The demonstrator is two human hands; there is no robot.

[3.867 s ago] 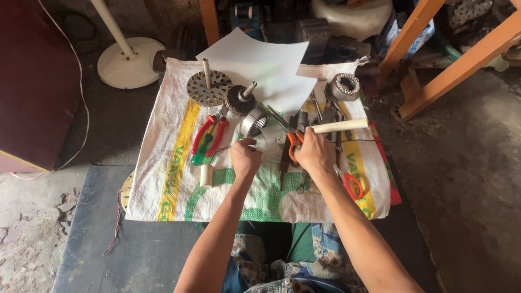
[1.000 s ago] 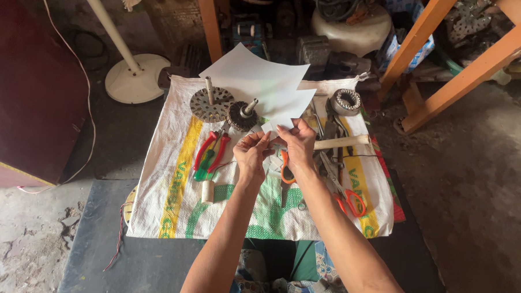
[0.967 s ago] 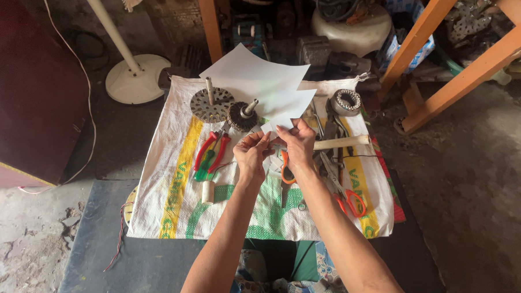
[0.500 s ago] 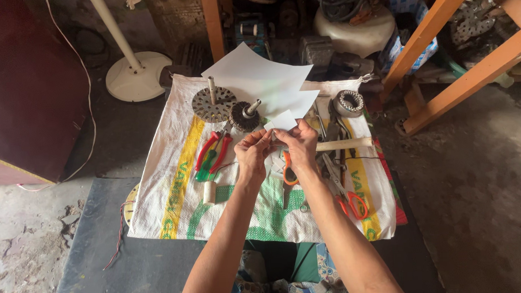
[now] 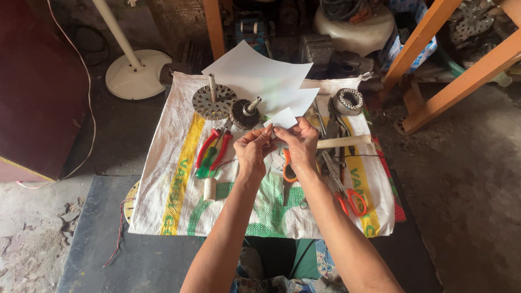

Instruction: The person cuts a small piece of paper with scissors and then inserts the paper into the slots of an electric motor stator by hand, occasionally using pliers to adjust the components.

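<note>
Pinching a small white paper piece (image 5: pixel 283 118) between the fingertips of both hands, the left hand (image 5: pixel 253 149) and right hand (image 5: pixel 298 144) are shown closed on its lower edge, held just above the woven sack (image 5: pixel 175 184) spread on the floor. The paper piece stands up from the grip, away from the body, with its long axis running roughly left to right; it is shared evenly, neither hand being clearly nearer.

Relative to the paper piece, the following are laid on the sack: a large white sheet (image 5: pixel 258 77) just beyond it; a small rotor with a shaft (image 5: pixel 245 112) just to its left, and a perforated metal disc (image 5: pixel 213 101) further left; red-and-green pliers (image 5: pixel 211 154) below left; orange-handled scissors (image 5: pixel 287 168) under the right hand; a wooden tool handle (image 5: pixel 344 141) to the right; a wound stator ring (image 5: pixel 348 100) upper right.

Beyond the sack, a white fan base (image 5: pixel 136 73) and orange wooden frame legs (image 5: pixel 442 53) are seen on a rough concrete floor (image 5: pixel 476 202) in a cluttered workshop.
</note>
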